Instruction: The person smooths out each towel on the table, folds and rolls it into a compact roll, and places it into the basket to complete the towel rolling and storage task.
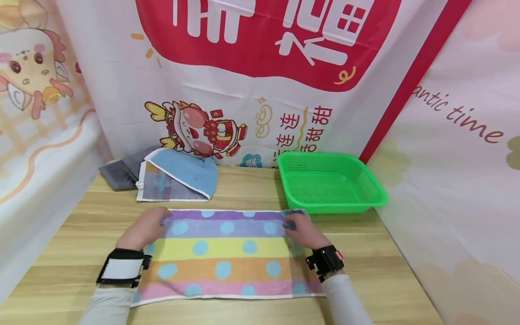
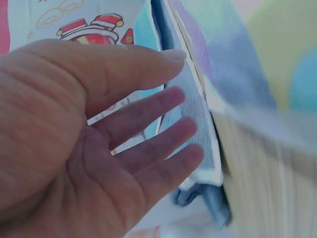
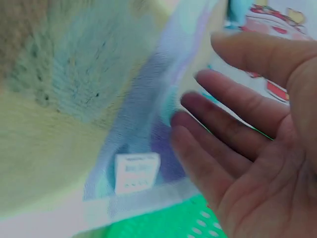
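A striped towel [image 1: 223, 253] with blue dots lies spread on the table, its purple stripe toward the back. My left hand [image 1: 148, 228] is at its far left corner. In the left wrist view, that hand [image 2: 114, 124] shows its thumb and fingers apart, with nothing between them. At the far right corner is my right hand [image 1: 304, 230]. The right wrist view shows this hand [image 3: 252, 124] with loosely extended fingers beside the towel's edge [image 3: 143, 114], where a white label [image 3: 137, 172] is visible. Whether the fingertips touch the cloth, I cannot tell.
A blue and grey cloth [image 1: 183, 174] with white trim lies folded at the back left, next to a dark grey cloth [image 1: 118, 175]. At the back right stands a green plastic basket [image 1: 337, 208]. Printed curtains [image 1: 243, 90] hang behind and beside the wooden table [image 1: 365, 253].
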The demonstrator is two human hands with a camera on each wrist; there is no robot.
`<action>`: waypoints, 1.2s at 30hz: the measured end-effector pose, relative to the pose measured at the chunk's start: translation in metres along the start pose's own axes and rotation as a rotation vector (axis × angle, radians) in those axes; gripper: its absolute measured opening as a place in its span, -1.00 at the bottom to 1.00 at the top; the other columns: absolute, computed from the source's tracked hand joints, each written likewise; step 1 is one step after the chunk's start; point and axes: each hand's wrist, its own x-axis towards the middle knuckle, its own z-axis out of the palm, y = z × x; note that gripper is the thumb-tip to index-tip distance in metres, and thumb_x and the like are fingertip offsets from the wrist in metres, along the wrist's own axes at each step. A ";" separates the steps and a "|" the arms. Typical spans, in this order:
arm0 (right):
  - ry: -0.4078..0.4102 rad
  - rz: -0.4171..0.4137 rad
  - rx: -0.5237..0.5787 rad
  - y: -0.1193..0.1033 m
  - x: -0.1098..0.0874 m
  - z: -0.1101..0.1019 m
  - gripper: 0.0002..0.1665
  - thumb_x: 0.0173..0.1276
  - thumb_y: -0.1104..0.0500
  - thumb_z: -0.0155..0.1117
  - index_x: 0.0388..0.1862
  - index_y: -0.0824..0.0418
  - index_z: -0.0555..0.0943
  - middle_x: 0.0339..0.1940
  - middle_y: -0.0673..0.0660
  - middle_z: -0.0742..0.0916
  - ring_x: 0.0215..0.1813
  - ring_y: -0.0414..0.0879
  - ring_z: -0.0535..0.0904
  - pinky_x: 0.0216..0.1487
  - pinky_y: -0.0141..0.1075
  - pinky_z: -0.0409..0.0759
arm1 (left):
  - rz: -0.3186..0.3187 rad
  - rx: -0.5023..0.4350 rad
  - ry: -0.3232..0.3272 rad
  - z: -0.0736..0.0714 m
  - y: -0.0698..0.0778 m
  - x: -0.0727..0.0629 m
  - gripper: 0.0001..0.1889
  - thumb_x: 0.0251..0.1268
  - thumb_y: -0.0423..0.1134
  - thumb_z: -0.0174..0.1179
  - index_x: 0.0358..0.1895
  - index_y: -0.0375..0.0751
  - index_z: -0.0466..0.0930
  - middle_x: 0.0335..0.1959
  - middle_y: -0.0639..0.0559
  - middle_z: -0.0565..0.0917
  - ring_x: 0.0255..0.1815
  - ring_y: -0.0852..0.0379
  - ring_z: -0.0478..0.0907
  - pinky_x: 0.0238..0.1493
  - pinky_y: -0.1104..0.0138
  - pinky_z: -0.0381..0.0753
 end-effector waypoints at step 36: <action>0.041 -0.021 -0.163 0.010 0.012 0.004 -0.80 0.07 0.47 0.41 -0.41 0.22 0.64 -0.43 0.02 0.68 -0.33 -0.11 0.60 -0.25 -0.20 0.63 | -0.033 -0.078 -0.021 0.009 -0.025 0.025 -0.73 0.06 -0.64 0.18 -0.13 -0.41 0.54 -0.14 -0.36 0.66 -0.06 -0.32 0.60 -0.08 -0.13 0.59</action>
